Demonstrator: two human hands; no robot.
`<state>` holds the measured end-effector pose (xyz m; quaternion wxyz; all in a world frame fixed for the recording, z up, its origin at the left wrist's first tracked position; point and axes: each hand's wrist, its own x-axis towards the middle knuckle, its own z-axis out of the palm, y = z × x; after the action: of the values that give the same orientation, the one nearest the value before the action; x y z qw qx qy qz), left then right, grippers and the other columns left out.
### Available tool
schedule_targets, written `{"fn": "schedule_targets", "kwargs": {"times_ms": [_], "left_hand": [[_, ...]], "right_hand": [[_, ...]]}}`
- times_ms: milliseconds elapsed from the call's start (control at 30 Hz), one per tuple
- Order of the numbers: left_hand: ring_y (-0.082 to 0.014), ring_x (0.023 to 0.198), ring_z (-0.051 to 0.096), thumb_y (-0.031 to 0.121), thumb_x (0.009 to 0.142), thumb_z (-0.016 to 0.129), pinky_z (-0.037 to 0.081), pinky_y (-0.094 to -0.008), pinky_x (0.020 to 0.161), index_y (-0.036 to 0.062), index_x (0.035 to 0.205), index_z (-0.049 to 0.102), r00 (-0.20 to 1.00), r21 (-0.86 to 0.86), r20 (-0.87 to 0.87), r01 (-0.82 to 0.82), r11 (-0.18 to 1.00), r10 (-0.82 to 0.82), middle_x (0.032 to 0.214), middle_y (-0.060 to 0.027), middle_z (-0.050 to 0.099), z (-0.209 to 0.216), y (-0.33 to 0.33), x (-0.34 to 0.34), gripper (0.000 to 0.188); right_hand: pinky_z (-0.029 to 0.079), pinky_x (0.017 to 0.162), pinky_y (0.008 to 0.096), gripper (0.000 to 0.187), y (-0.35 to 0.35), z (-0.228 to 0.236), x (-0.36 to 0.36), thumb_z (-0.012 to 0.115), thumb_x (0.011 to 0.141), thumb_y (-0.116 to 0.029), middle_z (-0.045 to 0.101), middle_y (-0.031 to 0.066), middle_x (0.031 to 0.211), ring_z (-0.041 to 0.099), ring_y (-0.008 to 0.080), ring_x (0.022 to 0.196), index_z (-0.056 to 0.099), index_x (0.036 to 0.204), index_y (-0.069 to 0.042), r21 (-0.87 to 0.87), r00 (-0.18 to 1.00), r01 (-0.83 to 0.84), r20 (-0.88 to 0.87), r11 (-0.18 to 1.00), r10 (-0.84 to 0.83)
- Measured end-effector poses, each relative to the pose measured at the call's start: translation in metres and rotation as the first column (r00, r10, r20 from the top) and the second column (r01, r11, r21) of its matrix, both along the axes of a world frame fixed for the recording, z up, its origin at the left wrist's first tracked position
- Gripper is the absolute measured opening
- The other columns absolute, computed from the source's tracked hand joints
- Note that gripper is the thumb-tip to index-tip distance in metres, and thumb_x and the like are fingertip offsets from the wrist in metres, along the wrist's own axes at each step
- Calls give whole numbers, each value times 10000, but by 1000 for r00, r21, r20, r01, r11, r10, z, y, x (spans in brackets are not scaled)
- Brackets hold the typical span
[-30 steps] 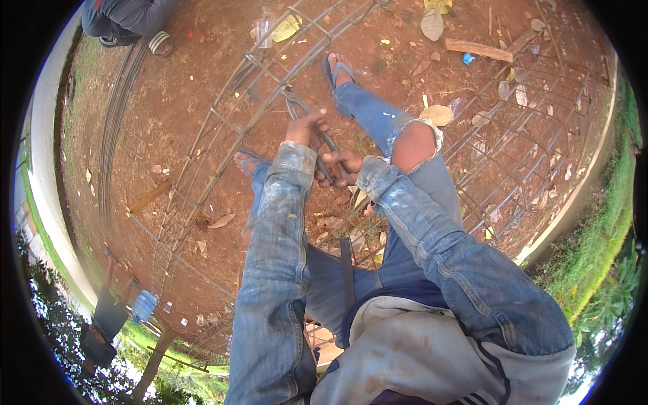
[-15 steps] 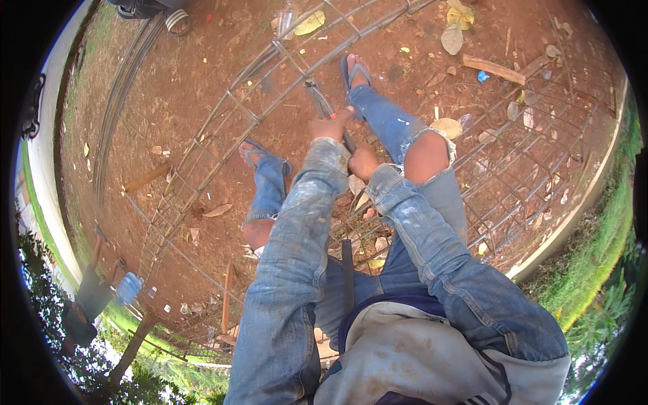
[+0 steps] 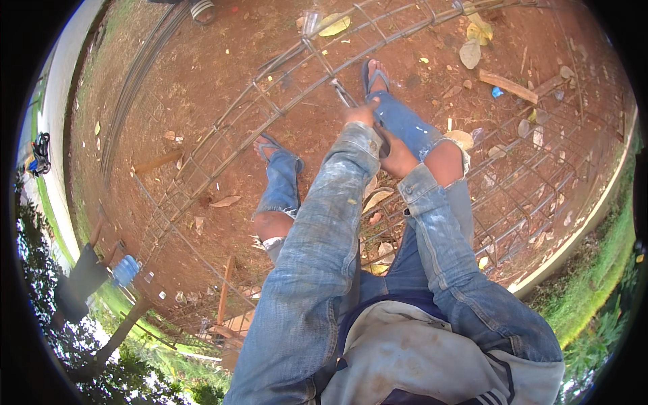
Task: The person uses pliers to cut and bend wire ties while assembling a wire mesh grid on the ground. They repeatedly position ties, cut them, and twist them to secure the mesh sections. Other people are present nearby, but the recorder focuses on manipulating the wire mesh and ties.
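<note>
My left hand [image 3: 361, 115] is closed around a long metal hand tool [image 3: 343, 93] that looks like a pair of pincers. Lower down and to the right, my right hand [image 3: 399, 160] grips the dark handle end. The tool's tip meets the near bar of a long rebar cage [image 3: 287, 106] at a cross tie. Any wire at the tip is too small to make out. Both denim sleeves stretch forward between my spread knees, and my sandaled feet rest on the red soil beside the cage.
Another rebar cage [image 3: 513, 196] lies to the right. Long bars [image 3: 128, 88] curve along the left. A wooden piece [image 3: 509, 86] and dry leaves litter the soil. At the lower left is another person [image 3: 79, 287] near a blue water jug [image 3: 126, 271]; a striped shoe [image 3: 202, 11] shows at the top.
The view has shifted, so the scene sits further right. Both hands have swung slightly right with the tool, still gripping it, and the tip remains at the cage bar.
</note>
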<state>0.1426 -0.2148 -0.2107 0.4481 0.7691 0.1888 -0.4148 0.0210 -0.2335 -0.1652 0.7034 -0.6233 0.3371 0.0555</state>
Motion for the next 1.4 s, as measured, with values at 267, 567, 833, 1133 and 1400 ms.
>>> {"fn": "schedule_targets", "kwargs": {"times_ms": [267,567,833,1133,1400], "left_hand": [[-300,760,560,285,648,699,453,-390,684,-104,1042,465,998,-56,-63,-3,998,-1,942,-179,556,37,18,-6,602],[-269,832,568,360,644,702,457,-350,654,-112,982,480,961,-80,-124,240,967,-249,920,-191,564,59,22,18,621],[-219,715,561,410,669,669,446,-310,632,-84,976,527,922,-71,189,356,932,-338,779,-138,577,53,53,4,599],[-170,692,589,207,776,600,464,-258,591,-42,994,535,917,-346,303,-146,927,258,794,-98,599,75,176,-15,338],[-160,664,583,223,769,608,465,-256,566,-16,953,560,948,-291,155,-226,930,279,804,-90,597,105,218,-66,306]], "right_hand": [[478,684,384,387,14,-30,-3,586,751,-202,586,177,878,591,314,776,469,1073,-21,367,985,100,-167,925,-40],[474,596,306,532,1,-15,3,675,667,-342,561,90,780,575,203,654,470,1013,6,722,997,-46,73,690,-10],[455,616,286,490,15,-18,5,575,635,-129,515,112,858,540,195,763,434,1076,30,691,993,-58,116,721,-31],[490,746,330,488,21,14,13,492,731,-48,516,164,1009,564,229,857,339,1186,40,962,898,-137,222,237,-381],[532,639,254,350,7,-9,6,469,848,-179,530,116,1001,583,170,830,392,1121,25,975,847,-183,221,126,-483]]}}
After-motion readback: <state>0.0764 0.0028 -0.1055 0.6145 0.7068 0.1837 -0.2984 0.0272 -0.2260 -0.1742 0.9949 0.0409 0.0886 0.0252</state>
